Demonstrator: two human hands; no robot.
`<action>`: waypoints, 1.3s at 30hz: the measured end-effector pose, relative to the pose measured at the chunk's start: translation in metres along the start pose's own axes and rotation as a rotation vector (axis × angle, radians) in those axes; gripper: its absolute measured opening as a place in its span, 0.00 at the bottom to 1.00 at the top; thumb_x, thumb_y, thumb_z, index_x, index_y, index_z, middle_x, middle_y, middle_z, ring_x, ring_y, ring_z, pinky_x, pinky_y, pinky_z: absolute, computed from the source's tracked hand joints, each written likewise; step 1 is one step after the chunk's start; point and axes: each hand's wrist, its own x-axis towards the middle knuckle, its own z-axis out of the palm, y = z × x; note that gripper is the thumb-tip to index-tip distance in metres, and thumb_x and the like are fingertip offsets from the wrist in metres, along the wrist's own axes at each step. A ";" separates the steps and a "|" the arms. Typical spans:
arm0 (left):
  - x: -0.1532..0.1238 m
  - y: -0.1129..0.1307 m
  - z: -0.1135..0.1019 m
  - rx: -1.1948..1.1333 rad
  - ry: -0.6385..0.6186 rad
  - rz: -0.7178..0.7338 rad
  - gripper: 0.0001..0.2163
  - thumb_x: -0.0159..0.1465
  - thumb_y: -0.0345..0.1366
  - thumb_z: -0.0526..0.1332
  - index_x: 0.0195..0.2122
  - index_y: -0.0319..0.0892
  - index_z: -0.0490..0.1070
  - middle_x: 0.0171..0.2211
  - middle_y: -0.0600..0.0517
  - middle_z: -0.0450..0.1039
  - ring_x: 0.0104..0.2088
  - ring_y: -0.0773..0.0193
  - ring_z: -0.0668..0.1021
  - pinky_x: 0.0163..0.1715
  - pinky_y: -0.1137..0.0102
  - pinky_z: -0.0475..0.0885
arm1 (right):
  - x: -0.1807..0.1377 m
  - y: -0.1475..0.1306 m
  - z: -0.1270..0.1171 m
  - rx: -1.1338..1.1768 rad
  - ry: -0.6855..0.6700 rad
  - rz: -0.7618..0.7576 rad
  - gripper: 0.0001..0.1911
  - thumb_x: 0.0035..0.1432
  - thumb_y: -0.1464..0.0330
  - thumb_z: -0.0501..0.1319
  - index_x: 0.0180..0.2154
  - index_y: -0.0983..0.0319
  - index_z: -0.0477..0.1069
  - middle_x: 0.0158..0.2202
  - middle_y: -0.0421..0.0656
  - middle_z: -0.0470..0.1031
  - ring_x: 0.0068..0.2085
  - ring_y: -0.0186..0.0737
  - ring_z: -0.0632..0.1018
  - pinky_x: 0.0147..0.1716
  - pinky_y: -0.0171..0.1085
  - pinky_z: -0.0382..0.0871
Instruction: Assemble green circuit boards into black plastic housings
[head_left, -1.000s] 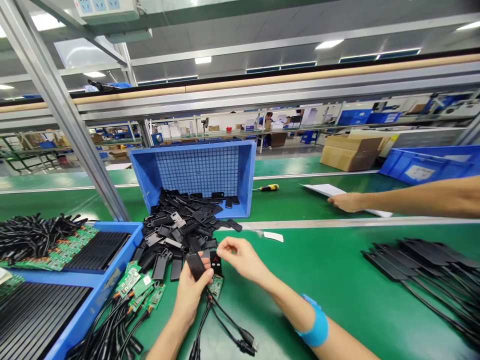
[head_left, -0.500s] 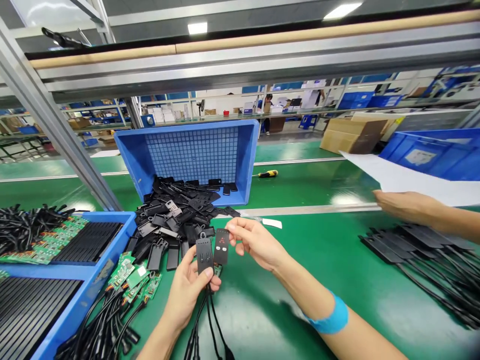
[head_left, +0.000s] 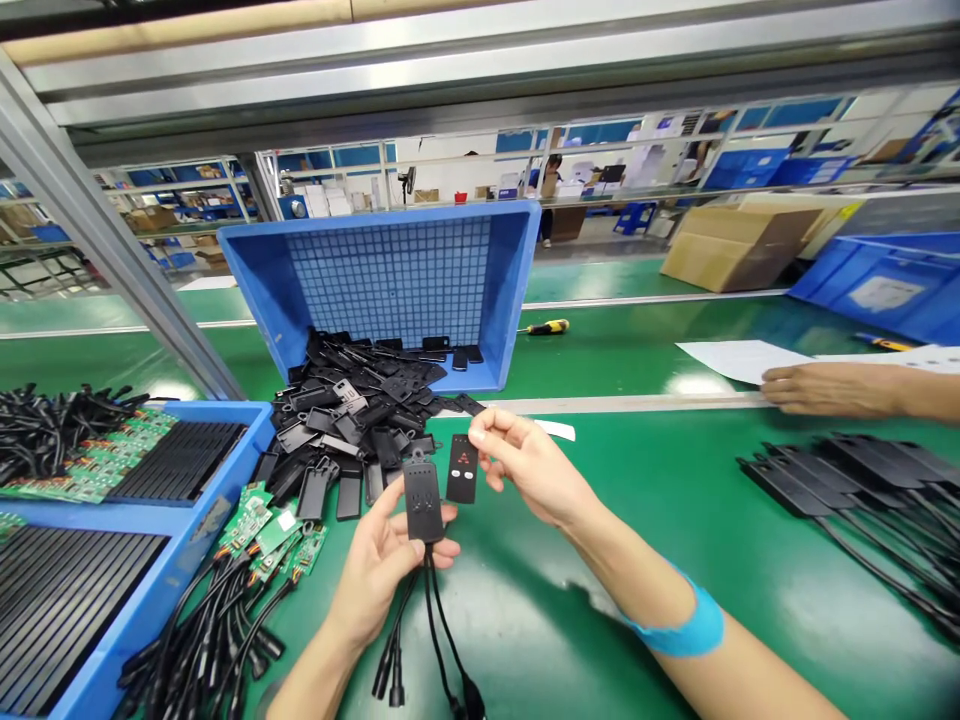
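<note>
My left hand [head_left: 382, 550] is closed around a small black controller case [head_left: 424, 503] with a loop at its top and several black cables [head_left: 435, 620] hanging from its lower end. Between the thumb and fingers of my right hand [head_left: 529, 460] is a thin black label panel [head_left: 463, 470] with a red mark and two white ovals. The panel is held upright just right of the case, apart from it. Beyond my hands, many loose black case halves [head_left: 349, 430] spill out of a tipped blue crate [head_left: 510, 300].
Left are circuit boards with cables [head_left: 277, 540] and a blue tray [head_left: 247, 415] of boards and black strips. Finished-looking black cased units [head_left: 817, 475] lie right. A co-worker's hand [head_left: 832, 388] rests on white paper [head_left: 739, 358]. A yellow screwdriver [head_left: 551, 327] lies behind.
The view has tipped downward. Both hands keep hold of the case and panel, still side by side. The co-worker's hand has lowered the white paper to the table.
</note>
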 end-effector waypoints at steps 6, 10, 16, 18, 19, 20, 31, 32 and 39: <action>-0.001 -0.001 0.001 -0.012 0.006 -0.028 0.40 0.52 0.37 0.72 0.64 0.39 0.55 0.41 0.41 0.79 0.37 0.51 0.82 0.37 0.63 0.76 | -0.004 0.007 0.009 -0.034 -0.073 -0.035 0.20 0.51 0.53 0.67 0.30 0.61 0.66 0.25 0.36 0.66 0.19 0.27 0.63 0.15 0.28 0.59; 0.000 -0.002 0.003 -0.022 -0.027 -0.054 0.41 0.52 0.39 0.72 0.64 0.39 0.54 0.46 0.38 0.77 0.38 0.50 0.82 0.39 0.62 0.77 | -0.007 0.014 0.016 -0.112 -0.132 -0.043 0.18 0.52 0.55 0.66 0.32 0.62 0.66 0.27 0.38 0.68 0.22 0.29 0.66 0.14 0.27 0.61; 0.002 -0.006 0.002 -0.045 -0.031 -0.050 0.40 0.52 0.38 0.73 0.63 0.38 0.56 0.44 0.38 0.78 0.38 0.50 0.82 0.37 0.63 0.78 | -0.009 0.020 0.020 -0.141 -0.141 -0.040 0.14 0.54 0.59 0.64 0.33 0.63 0.67 0.27 0.39 0.69 0.22 0.30 0.68 0.15 0.26 0.61; 0.003 -0.007 0.001 -0.049 -0.045 -0.046 0.41 0.53 0.38 0.72 0.64 0.38 0.54 0.45 0.37 0.78 0.38 0.51 0.82 0.37 0.63 0.78 | -0.009 0.021 0.020 -0.137 -0.137 -0.034 0.13 0.54 0.60 0.64 0.33 0.63 0.67 0.27 0.39 0.69 0.22 0.30 0.69 0.15 0.26 0.61; 0.003 -0.008 0.000 -0.053 -0.052 -0.039 0.41 0.53 0.37 0.72 0.65 0.38 0.53 0.45 0.37 0.77 0.38 0.51 0.82 0.37 0.64 0.78 | -0.010 0.021 0.020 -0.135 -0.134 -0.030 0.13 0.53 0.60 0.64 0.33 0.63 0.67 0.27 0.39 0.69 0.22 0.30 0.69 0.15 0.26 0.61; 0.003 -0.009 -0.001 -0.056 -0.061 -0.031 0.41 0.54 0.37 0.71 0.65 0.38 0.52 0.45 0.37 0.77 0.38 0.52 0.82 0.37 0.64 0.78 | -0.010 0.020 0.021 -0.132 -0.131 -0.025 0.13 0.53 0.61 0.64 0.33 0.63 0.67 0.27 0.38 0.69 0.22 0.29 0.69 0.15 0.26 0.61; 0.001 -0.004 0.006 0.014 -0.041 -0.029 0.45 0.56 0.41 0.71 0.67 0.36 0.44 0.44 0.38 0.78 0.37 0.53 0.83 0.37 0.66 0.78 | -0.013 0.019 0.026 -0.116 -0.060 -0.026 0.12 0.52 0.62 0.65 0.32 0.63 0.68 0.24 0.38 0.69 0.23 0.30 0.69 0.16 0.26 0.65; 0.001 -0.005 0.006 0.013 -0.038 -0.021 0.45 0.57 0.41 0.71 0.67 0.36 0.44 0.44 0.38 0.78 0.37 0.53 0.83 0.38 0.66 0.78 | -0.014 0.020 0.027 -0.116 -0.049 -0.026 0.12 0.52 0.62 0.65 0.32 0.63 0.68 0.24 0.38 0.69 0.23 0.31 0.69 0.17 0.27 0.66; -0.001 -0.005 0.007 0.032 -0.040 -0.014 0.46 0.56 0.42 0.71 0.67 0.36 0.43 0.44 0.38 0.77 0.38 0.53 0.82 0.40 0.64 0.79 | -0.014 0.021 0.028 -0.121 0.000 -0.048 0.12 0.51 0.62 0.65 0.31 0.64 0.69 0.24 0.38 0.69 0.24 0.31 0.69 0.18 0.27 0.67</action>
